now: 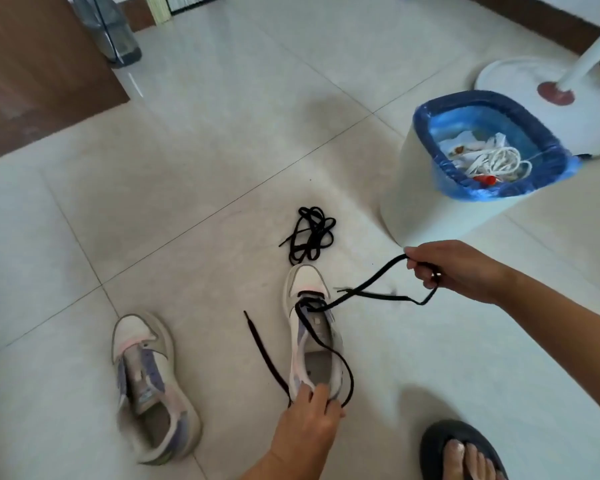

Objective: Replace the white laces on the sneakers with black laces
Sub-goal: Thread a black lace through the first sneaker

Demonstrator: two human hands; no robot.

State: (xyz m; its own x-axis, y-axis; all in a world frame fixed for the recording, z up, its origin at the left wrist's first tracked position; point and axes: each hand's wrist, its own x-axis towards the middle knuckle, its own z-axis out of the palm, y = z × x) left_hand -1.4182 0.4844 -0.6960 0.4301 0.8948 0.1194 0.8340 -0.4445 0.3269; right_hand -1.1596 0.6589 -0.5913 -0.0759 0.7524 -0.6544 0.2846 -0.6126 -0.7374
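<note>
Two white and purple sneakers lie on the tiled floor. The left sneaker (151, 386) has no lace. The right sneaker (312, 334) has a black lace (368, 289) passed through its front eyelets. My left hand (312, 415) grips that sneaker's heel. My right hand (444, 268) pinches one half of the lace, pulled out to the right above the floor. The other half trails over the heel and down onto the floor at the left. A second black lace (310, 235) lies bundled on the floor just beyond the toe.
A white bin (409, 188) with a blue liner stands at the right and holds white laces (499, 161) and scraps. Behind it is a white fan base (589, 112). My foot in a dark sandal (461, 452) is at the bottom right. Brown furniture (39, 71) stands at the upper left.
</note>
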